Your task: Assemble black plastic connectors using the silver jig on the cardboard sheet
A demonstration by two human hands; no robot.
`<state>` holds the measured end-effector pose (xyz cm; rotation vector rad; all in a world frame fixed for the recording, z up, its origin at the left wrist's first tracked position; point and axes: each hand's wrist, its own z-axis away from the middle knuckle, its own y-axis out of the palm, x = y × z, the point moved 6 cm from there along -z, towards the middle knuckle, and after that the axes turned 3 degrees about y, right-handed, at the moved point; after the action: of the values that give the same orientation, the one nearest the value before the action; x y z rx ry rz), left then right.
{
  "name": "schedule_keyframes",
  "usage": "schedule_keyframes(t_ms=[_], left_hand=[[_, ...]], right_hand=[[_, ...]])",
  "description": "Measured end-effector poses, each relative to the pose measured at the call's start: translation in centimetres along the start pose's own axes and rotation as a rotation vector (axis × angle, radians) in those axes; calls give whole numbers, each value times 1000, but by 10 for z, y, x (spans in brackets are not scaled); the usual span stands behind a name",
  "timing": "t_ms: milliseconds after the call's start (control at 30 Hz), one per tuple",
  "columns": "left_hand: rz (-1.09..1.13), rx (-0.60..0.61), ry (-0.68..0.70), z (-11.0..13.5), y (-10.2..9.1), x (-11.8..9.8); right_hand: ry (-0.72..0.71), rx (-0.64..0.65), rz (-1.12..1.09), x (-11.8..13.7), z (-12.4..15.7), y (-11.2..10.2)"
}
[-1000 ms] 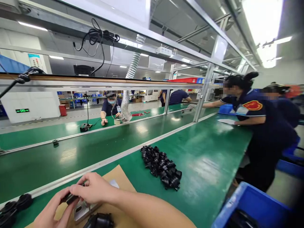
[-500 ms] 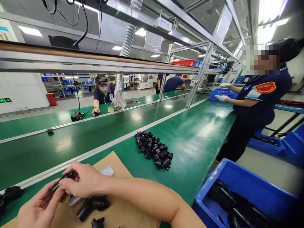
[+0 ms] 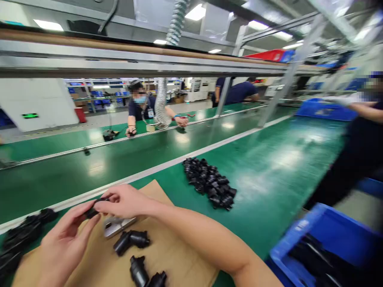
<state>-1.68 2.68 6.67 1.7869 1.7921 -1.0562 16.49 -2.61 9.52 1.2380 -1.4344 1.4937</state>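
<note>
Between my two hands is a small black plastic part (image 3: 92,211), mostly covered by fingers. My left hand (image 3: 67,235) pinches its near end, and my right hand (image 3: 122,201) grips the far end. Below them a silver metal block (image 3: 115,228) rests on the brown cardboard sheet (image 3: 179,255). Two angled black tubular fittings lie on the cardboard: one fitting (image 3: 131,241) close to the block, another fitting (image 3: 140,272) nearer the bottom edge.
A heap of small black parts (image 3: 209,181) sits on the green table (image 3: 263,175). More black parts (image 3: 24,235) lie at far left. A blue bin (image 3: 317,215) with black pieces stands at lower right. Co-workers are across the line (image 3: 140,103) and at right (image 3: 344,139).
The view has swung left and down, so the scene sits further right and more of the cardboard shows. Both hands still hold the black part. The co-worker opposite now has a second arm stretched out.
</note>
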Motion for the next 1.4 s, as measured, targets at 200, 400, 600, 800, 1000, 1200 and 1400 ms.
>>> schedule_keyframes(t_ms=[200,400,600,800,1000,1200,1400], left_hand=[[107,119,-60,-6,9,-17],[-7,95,266,3,6,-31],[88,152,21,-2,11,-27],[152,84,132,-3,7,-32],[58,112,179,1,6,-34],[464,258,-380,-1,22,-15],[489,164,-315,-5,17,-20]], right_hand=[[-237,-41,113,13,4,-16],[151,63,-95,-4,-4,-2],[-255,-26,8,24,6,-10],[159,117,-218,-4,3,-12],[124,87,-245,3,-4,2],[-478,-60,253,37,16,-6],[-81,-142,63,20,11,-9]])
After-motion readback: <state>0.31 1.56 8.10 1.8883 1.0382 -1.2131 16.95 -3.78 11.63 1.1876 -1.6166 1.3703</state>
